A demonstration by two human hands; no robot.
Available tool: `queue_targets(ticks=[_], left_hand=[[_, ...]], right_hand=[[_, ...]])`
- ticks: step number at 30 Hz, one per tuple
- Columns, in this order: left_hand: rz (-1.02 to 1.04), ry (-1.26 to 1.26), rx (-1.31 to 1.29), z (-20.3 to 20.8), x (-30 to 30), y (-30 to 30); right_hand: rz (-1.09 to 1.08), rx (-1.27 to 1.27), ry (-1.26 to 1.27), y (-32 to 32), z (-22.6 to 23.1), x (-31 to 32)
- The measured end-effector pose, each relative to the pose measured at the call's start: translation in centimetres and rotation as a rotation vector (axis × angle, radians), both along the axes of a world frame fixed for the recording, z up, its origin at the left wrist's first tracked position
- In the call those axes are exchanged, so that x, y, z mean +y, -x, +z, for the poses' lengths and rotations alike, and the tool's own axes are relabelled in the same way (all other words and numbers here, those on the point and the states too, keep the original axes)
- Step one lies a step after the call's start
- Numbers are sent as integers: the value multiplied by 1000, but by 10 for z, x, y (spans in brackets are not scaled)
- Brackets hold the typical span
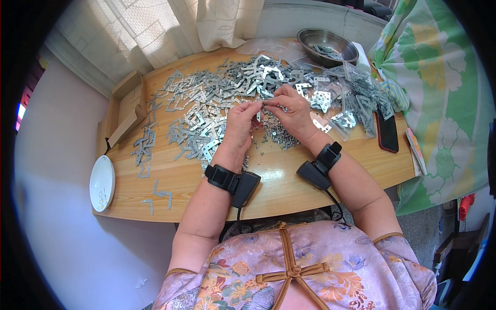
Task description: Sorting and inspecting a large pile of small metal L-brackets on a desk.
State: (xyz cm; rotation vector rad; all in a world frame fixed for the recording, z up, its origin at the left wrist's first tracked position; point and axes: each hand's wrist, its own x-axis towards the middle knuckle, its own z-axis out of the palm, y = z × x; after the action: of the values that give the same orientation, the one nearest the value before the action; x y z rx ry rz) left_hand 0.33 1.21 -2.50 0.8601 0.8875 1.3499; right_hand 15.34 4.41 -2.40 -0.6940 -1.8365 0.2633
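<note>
Over the middle of the table my left hand (241, 125) and my right hand (292, 109) meet, thumbs and fingertips pinched together. Whatever is between the fingertips is too small to make out; a bit of metal with a hole and something reddish show just below my left fingers. Flat L-shaped metal brackets (199, 95) lie in a wide heap behind and to the left of my hands. Under and beside my right hand spreads a pile of small screws or similar hardware (281, 137).
Clear plastic bags of metal parts (356, 98) lie at right, near a phone (387, 132). A steel bowl (325, 39) holding parts stands at the back. On the left are an open cardboard box (126, 116) and a white dish (102, 183) at the wooden table's (217, 206) edge.
</note>
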Motion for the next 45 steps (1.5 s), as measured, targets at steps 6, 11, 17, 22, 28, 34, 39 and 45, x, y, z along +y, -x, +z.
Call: queue_targets(ticks=[6, 11, 17, 22, 28, 34, 39, 45], left_hand=[[-20, -29, 22, 0, 0, 1], [-9, -26, 18, 0, 1, 0], [-12, -35, 34, -1, 0, 1], [-16, -37, 50, -1, 0, 1], [-8, -25, 71, -1, 0, 1], [-31, -53, 105, 0, 1, 3], [-30, -75, 86, 0, 0, 3], [-27, -92, 53, -1, 2, 2]], right_hand=[[0, -50, 41, -1, 1, -2], [-47, -36, -36, 1, 4, -2], [-70, -23, -70, 2, 4, -2], [-71, -27, -74, 1, 3, -1], [-38, -91, 5, -2, 5, -3], [12, -53, 101, -2, 3, -1], [85, 70, 320, 1, 9, -6], [105, 59, 164, 0, 3, 0]])
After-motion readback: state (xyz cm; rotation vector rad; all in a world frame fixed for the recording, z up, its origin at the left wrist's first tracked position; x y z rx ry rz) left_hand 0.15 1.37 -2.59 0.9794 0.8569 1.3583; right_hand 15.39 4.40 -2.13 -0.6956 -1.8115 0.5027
